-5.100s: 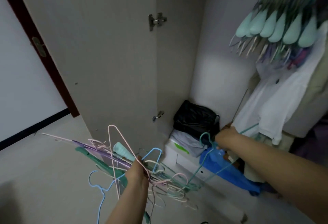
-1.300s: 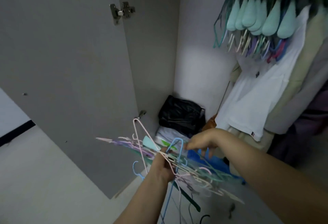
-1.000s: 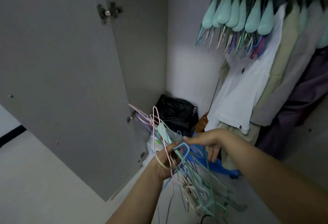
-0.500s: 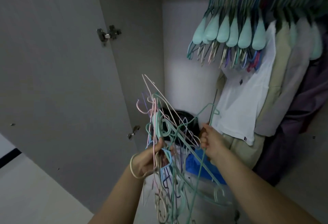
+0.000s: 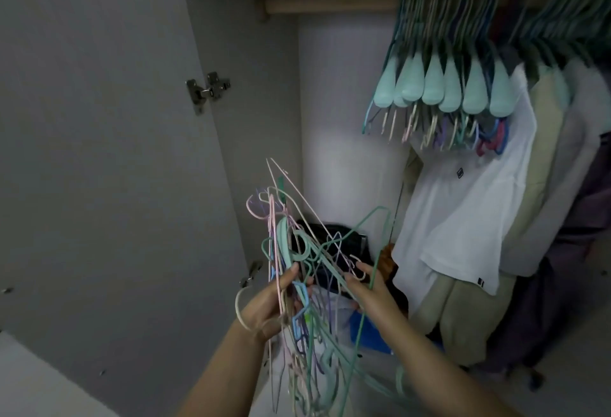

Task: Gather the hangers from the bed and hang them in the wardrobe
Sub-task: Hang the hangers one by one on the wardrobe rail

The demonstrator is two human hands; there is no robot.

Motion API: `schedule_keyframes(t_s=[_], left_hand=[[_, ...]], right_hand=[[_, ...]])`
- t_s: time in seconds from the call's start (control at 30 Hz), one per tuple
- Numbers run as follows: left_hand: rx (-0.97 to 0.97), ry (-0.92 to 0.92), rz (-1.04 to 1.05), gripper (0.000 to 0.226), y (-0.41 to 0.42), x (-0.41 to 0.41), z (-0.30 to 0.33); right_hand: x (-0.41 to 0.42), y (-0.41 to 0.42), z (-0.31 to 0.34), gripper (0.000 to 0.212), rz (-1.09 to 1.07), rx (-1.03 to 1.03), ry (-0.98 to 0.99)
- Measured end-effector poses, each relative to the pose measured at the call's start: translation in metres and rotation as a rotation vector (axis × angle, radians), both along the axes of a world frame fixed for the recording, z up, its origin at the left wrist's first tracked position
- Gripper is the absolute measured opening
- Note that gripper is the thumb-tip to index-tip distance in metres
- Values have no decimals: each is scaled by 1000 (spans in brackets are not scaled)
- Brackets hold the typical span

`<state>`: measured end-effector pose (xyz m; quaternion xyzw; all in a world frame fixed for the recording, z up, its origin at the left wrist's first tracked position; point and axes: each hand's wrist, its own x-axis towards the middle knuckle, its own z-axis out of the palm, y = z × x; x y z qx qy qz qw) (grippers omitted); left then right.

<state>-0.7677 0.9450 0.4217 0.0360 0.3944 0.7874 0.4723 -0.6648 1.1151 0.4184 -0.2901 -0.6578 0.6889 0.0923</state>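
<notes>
My left hand grips a tangled bundle of thin hangers in pink, teal, blue and purple, held upright before the open wardrobe. To its right, my right hand pinches one green wire hanger that rises out of the bundle. High up, the wooden rail runs across the wardrobe, bare at its left end. Several mint hangers hang packed on the rail further right.
The grey wardrobe door stands open at the left with a metal hinge. A white T-shirt and beige and purple clothes hang at the right. A black bag and a blue item lie on the wardrobe floor.
The bundle has swung from lying flat to standing upright and risen. My right hand went from reaching into the bundle to pinching a single green hanger. The view has tilted up to the rail.
</notes>
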Motion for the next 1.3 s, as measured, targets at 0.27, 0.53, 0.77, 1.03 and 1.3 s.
schedule_keyframes(t_s=[0.27,0.53,0.77,1.03,1.3], left_hand=[[-5,-116,-12,18,-5,-31,-1],[96,-157,-158,43,-5,-57,2],[140,-155,-85,31,-6,-60,14],[-87,-26,65,32,10,-59,15],[-81,-92,-26,39,29,-60,29]], right_hand=[[-18,16,6,40,-205,17,24],[-31,15,4,60,-225,-49,-118],[-41,16,11,52,-176,208,-59],[-21,22,10,35,-94,220,-26],[-27,22,17,35,-36,-108,-100]])
